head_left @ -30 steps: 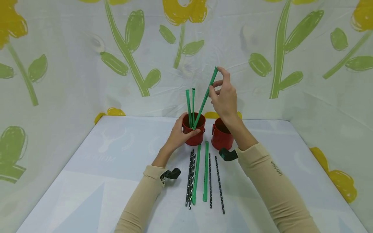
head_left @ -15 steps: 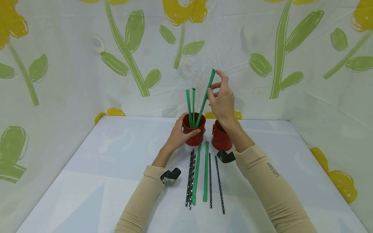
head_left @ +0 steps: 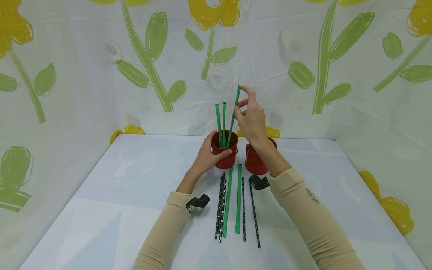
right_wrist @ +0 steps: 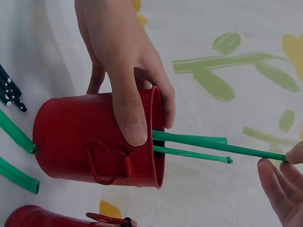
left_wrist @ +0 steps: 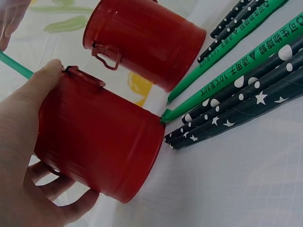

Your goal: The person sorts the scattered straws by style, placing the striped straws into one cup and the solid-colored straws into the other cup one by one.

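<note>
My left hand (head_left: 206,154) grips a small red metal bucket (head_left: 225,162) on the table, thumb and fingers spread round its side near the rim. Two green paper-wrapped straws (head_left: 218,120) stand inside it, leaning slightly. Above the bucket, my right hand (head_left: 251,119) pinches the upper part of another green wrapped straw (right_wrist: 227,147), whose lower end is inside the bucket, hidden by its wall in the right wrist view. The thumb and fingers of my left hand (left_wrist: 21,142) also show against the red wall in the left wrist view.
A second red bucket (head_left: 254,163) stands just right of the first, partly behind my right forearm. In front lie two green wrapped straws (head_left: 238,202), a bunch of black patterned straws (head_left: 220,210) and two separate black dotted straws (head_left: 255,217). A flower-printed curtain (head_left: 263,45) hangs behind the table.
My right hand has moved left and a little down, and the straw it pinches has swung from a strong slant to nearly upright. My left hand and the bucket have stayed put.
</note>
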`<state>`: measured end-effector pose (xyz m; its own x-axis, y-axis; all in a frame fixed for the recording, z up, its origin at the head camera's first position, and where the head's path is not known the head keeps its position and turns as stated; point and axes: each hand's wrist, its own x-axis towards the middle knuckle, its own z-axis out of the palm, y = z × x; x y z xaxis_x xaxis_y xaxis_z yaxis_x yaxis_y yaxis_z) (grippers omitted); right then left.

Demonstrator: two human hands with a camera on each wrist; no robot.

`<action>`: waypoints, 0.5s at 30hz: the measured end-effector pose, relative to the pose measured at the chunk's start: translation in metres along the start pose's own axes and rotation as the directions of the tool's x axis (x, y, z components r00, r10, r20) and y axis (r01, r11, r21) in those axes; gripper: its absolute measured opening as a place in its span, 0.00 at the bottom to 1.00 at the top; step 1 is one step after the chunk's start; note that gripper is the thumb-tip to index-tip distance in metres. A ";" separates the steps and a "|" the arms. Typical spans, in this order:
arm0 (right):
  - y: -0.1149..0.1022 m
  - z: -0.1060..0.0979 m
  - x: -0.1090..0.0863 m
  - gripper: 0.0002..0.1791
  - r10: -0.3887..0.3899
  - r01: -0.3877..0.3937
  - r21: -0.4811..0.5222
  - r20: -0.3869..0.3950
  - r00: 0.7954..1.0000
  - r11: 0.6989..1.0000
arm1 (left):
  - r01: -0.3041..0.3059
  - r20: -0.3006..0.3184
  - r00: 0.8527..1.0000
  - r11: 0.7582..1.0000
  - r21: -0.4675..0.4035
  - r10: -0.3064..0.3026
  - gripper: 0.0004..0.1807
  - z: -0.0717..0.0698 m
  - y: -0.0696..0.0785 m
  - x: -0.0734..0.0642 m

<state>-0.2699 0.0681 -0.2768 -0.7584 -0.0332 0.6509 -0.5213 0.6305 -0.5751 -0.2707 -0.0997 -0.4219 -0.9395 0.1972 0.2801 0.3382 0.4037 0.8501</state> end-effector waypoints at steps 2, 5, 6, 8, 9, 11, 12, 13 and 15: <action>0.001 0.002 -0.001 0.31 -0.002 0.002 -0.007 0.011 1.000 1.000 | 0.000 0.000 1.000 1.000 0.000 0.000 0.49 0.000 0.000 0.000; 0.002 0.004 -0.002 0.32 0.001 0.000 -0.013 0.044 0.999 1.000 | -0.002 0.000 1.000 1.000 0.000 0.002 0.49 0.000 0.000 0.000; 0.003 0.004 -0.002 0.32 0.003 -0.003 -0.015 0.058 0.998 1.000 | -0.004 0.000 1.000 1.000 -0.001 0.004 0.49 0.000 0.000 -0.001; 0.003 0.005 -0.003 0.33 0.009 -0.007 -0.021 0.084 0.996 1.000 | -0.005 0.000 1.000 1.000 -0.002 0.005 0.48 0.000 0.000 -0.001; 0.003 0.005 -0.003 0.33 0.012 -0.010 -0.023 0.094 0.995 1.000 | -0.004 0.000 1.000 1.000 -0.003 0.004 0.48 0.000 0.000 -0.001; 0.004 0.005 -0.004 0.32 0.017 -0.013 -0.031 0.111 0.994 0.999 | -0.003 -0.001 1.000 1.000 -0.002 0.003 0.48 0.000 -0.001 -0.001; 0.004 0.005 -0.005 0.32 0.020 -0.017 -0.033 0.117 0.993 0.999 | -0.002 -0.001 1.000 1.000 -0.003 0.002 0.48 0.000 -0.001 -0.001; 0.004 0.005 -0.006 0.31 0.023 -0.019 -0.034 0.123 0.992 0.999 | 0.000 -0.001 1.000 1.000 -0.002 0.000 0.48 0.000 -0.001 -0.001; 0.004 0.004 -0.007 0.30 0.031 -0.026 -0.035 0.135 0.990 0.999 | 0.002 0.001 1.000 1.000 -0.002 -0.002 0.48 0.000 -0.001 -0.002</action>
<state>-0.2684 0.0677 -0.2856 -0.8199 -0.1185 0.5601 -0.4872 0.6581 -0.5740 -0.2694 -0.0999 -0.4232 -0.9401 0.1971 0.2782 0.3364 0.4025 0.8514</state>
